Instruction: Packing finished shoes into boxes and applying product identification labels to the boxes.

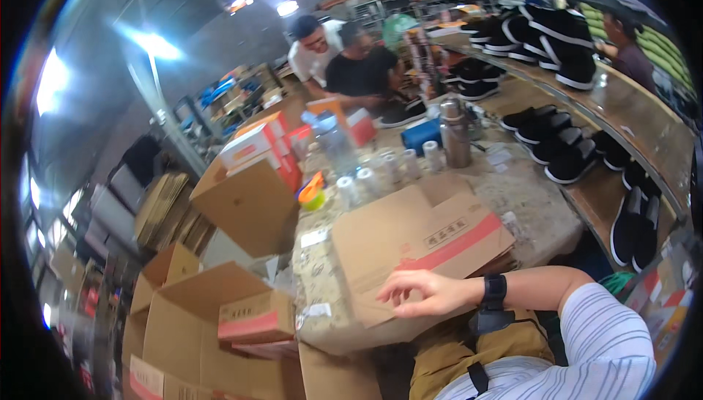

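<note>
My right hand point(421, 294) hovers at or rests on the near edge of a flattened cardboard box point(388, 242); whether it touches is hard to tell. Its fingers are loosely bent and apart, with nothing visible in them. The brown cardboard carries a red band and lies tilted across the worktable point(311, 253). A dark watch-like band point(495, 291) circles my right wrist. My left hand is out of view. To the lower left, a large open carton point(183, 319) holds a smaller brown-and-red box point(253, 318).
White spools point(366, 180), a water jug point(333, 140), a steel flask point(455, 136) and an orange-and-yellow tape roll point(312, 193) stand behind the cardboard. Shelves with black shoes point(564, 147) line the right. Two people point(359, 67) work across the table; another person point(630, 48) is far right.
</note>
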A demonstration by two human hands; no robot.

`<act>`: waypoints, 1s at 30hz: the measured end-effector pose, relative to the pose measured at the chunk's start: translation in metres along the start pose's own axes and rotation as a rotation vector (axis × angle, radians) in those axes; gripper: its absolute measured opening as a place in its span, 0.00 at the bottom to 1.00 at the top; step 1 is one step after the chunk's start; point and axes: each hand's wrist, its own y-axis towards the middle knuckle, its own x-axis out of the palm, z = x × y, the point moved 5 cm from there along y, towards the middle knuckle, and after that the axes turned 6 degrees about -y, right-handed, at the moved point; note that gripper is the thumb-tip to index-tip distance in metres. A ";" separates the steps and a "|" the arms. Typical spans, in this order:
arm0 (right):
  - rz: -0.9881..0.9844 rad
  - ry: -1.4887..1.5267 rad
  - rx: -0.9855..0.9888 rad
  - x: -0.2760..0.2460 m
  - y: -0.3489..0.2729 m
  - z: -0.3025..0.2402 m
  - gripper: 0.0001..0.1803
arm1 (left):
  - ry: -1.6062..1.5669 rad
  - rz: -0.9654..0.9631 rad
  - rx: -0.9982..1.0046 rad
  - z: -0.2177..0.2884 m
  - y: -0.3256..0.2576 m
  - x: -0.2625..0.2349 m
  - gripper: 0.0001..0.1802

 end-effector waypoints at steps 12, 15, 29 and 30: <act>0.679 -0.605 -1.044 -0.042 -0.041 -0.185 0.20 | -0.636 -1.359 0.587 0.350 -0.328 0.169 0.35; 0.769 -0.678 -1.004 -0.048 -0.049 -0.187 0.16 | -0.520 -1.459 0.557 0.360 -0.351 0.187 0.37; 0.729 -0.741 0.388 -0.150 -0.148 0.062 0.31 | -0.933 -1.541 -0.232 0.327 -0.352 0.259 0.28; 0.729 -0.828 0.565 -0.147 -0.187 0.104 0.38 | -0.905 -1.538 -0.121 0.331 -0.351 0.254 0.30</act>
